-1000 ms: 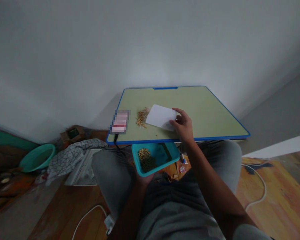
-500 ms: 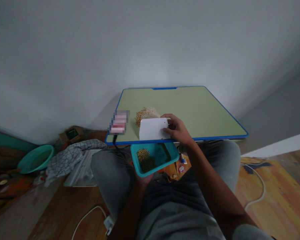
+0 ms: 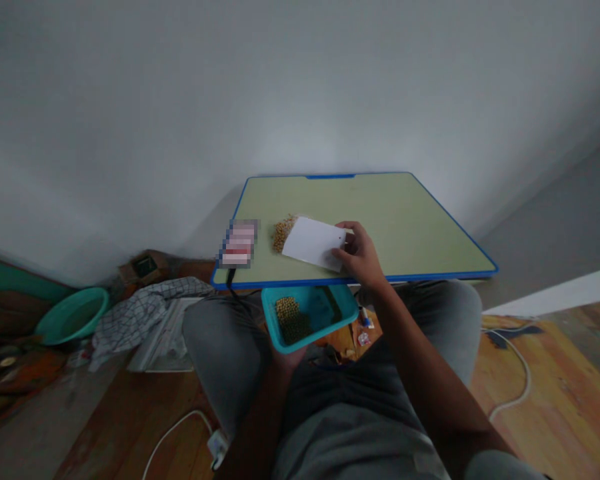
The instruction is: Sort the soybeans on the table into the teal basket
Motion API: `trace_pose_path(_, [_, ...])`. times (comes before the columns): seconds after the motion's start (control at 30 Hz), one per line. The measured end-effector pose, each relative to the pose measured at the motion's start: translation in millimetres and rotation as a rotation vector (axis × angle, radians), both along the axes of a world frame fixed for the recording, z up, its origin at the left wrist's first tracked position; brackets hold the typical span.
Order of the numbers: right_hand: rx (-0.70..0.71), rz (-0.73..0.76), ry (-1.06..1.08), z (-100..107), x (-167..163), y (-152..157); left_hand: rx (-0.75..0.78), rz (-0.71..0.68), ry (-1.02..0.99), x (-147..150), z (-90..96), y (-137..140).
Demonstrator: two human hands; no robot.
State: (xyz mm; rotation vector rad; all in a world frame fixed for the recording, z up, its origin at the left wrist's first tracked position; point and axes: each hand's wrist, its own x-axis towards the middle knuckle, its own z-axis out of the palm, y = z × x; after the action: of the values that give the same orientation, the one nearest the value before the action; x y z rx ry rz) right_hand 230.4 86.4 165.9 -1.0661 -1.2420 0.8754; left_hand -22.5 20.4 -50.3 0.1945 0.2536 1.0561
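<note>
Between the thumb and fingers of my right hand (image 3: 359, 253) is a white card (image 3: 313, 243), held by its right end and tilted over the table. Its left edge meets a small pile of yellow beans (image 3: 281, 235); the pale grains beside them are mostly hidden behind the card. My left hand (image 3: 289, 360) supports a turquoise plastic tray (image 3: 353, 313) from below, just under the table's front edge. Yellow beans (image 3: 286, 308) and darker green ones (image 3: 296, 329) lie in the tray's left part. Most of my left hand's fingers are hidden beneath the tray.
The light green table (image 3: 380, 213) has a blue rim and stands against the wall. A pixelated flat object (image 3: 239, 245) with a black cord lies at its left. On the floor are a turquoise basin (image 3: 75, 317), a checkered cloth (image 3: 140, 313) and a power strip (image 3: 217, 445).
The white card has moved away from the table's front edge and turned, now covering the pale grains. My right hand moved slightly right with it. The tray has stayed put.
</note>
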Motion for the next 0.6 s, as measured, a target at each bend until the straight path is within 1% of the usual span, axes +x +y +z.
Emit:
trace_pose_path(0.1, [0.017, -0.051, 0.024, -2.5, -0.5, 2.4, -0.008, -0.001, -0.002, -1.0, -3.8, -0.2])
trace_pose_path(0.3, [0.023, -0.104, -0.053, -6.6, -2.5, 3.2, -0.016, 0.016, -0.016, -0.4, -5.5, 3.5])
trace_pose_path(0.43, [0.045, -0.097, -0.095, -6.6, -1.6, 2.4, -0.028, 0.007, -0.001, -0.1, -6.1, 3.2])
trace_pose_path(0.6, [0.055, -0.065, -0.086, -5.7, 0.0, 2.0, -0.039, 0.008, 0.014, -1.0, -5.6, 1.5])
